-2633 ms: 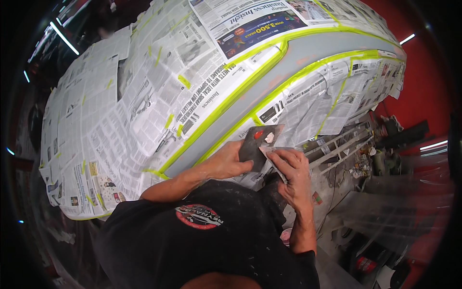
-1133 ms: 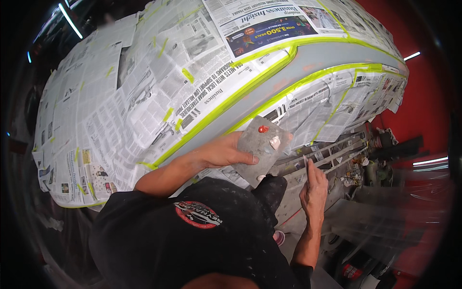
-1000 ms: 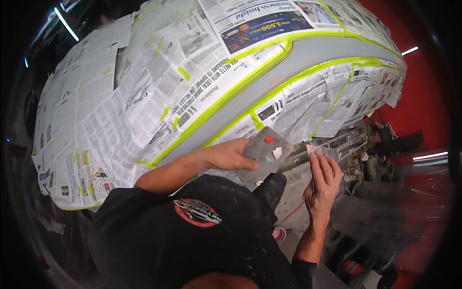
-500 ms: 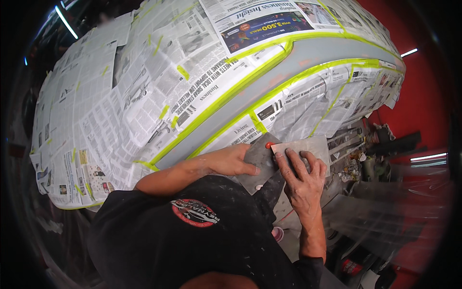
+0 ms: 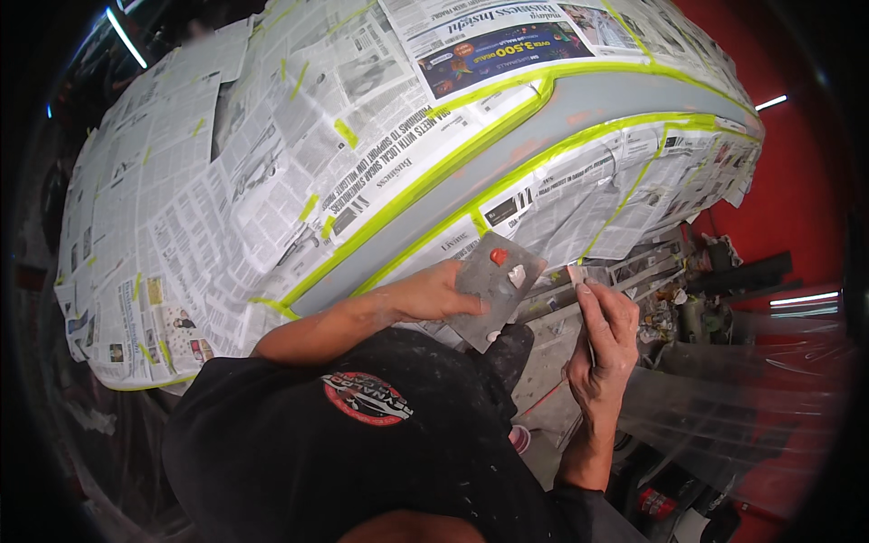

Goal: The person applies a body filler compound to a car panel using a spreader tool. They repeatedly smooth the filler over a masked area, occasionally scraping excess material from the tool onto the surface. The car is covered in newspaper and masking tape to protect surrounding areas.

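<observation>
My left hand (image 5: pixel 431 294) grips a flat grey mixing board (image 5: pixel 480 291) by its left edge, the thumb on top. On the board sit a red dab of paste (image 5: pixel 498 257) and, beside it, a whitish dab (image 5: pixel 517 277); a smaller pale blob (image 5: pixel 493 336) clings to its lower edge. To the right, apart from the board, my right hand (image 5: pixel 605 344) pinches a thin flat spreader (image 5: pixel 590 272), which shows almost edge-on. Beyond both hands curves a grey, sanded-looking panel strip (image 5: pixel 625 95) of a car body with faint reddish patches.
Newspaper sheets (image 5: pixel 272 172) cover the body around the strip, edged with yellow-green masking tape (image 5: pixel 407 211). A cluttered rack (image 5: pixel 697 299) and clear plastic sheeting (image 5: pixel 742 380) stand at the right, before a red wall (image 5: pixel 806 235). A small pink-rimmed cup (image 5: pixel 520 439) is below.
My right hand has lifted the spreader off the board and moved slightly right, turning it edge-on. The red and whitish dabs now lie uncovered. My left hand and the board have tilted slightly.
</observation>
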The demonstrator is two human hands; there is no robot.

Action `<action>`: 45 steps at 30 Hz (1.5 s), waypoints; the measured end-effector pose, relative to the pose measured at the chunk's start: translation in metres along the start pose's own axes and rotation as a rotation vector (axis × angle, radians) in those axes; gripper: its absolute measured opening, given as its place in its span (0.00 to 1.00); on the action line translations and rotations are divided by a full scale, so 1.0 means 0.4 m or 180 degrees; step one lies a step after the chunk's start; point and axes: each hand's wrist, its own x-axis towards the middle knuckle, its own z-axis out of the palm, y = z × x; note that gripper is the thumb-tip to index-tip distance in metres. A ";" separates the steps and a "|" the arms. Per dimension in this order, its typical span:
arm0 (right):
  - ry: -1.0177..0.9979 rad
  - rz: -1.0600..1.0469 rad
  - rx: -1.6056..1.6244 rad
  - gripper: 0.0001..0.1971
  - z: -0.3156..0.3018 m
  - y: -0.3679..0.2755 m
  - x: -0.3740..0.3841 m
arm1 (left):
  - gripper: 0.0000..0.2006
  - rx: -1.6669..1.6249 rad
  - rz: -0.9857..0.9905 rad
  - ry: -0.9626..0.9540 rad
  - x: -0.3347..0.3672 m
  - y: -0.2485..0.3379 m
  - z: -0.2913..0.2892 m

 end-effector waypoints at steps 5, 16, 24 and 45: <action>-0.0113 0.1599 0.2043 0.23 -0.001 0.007 -0.048 | 0.24 -0.1571 0.0473 0.0483 0.013 0.017 0.011; 0.0028 0.1647 0.2244 0.25 0.100 -0.009 -0.092 | 0.23 -0.1788 0.0737 0.0549 -0.004 0.058 0.042; -0.0498 -0.0290 -0.0374 0.36 0.133 -0.012 -0.120 | 0.24 -0.1433 0.0718 0.0556 -0.001 0.037 0.022; -0.0816 -0.0531 -0.0973 0.29 0.063 -0.038 0.053 | 0.23 0.0016 0.0093 -0.0064 -0.030 0.010 0.027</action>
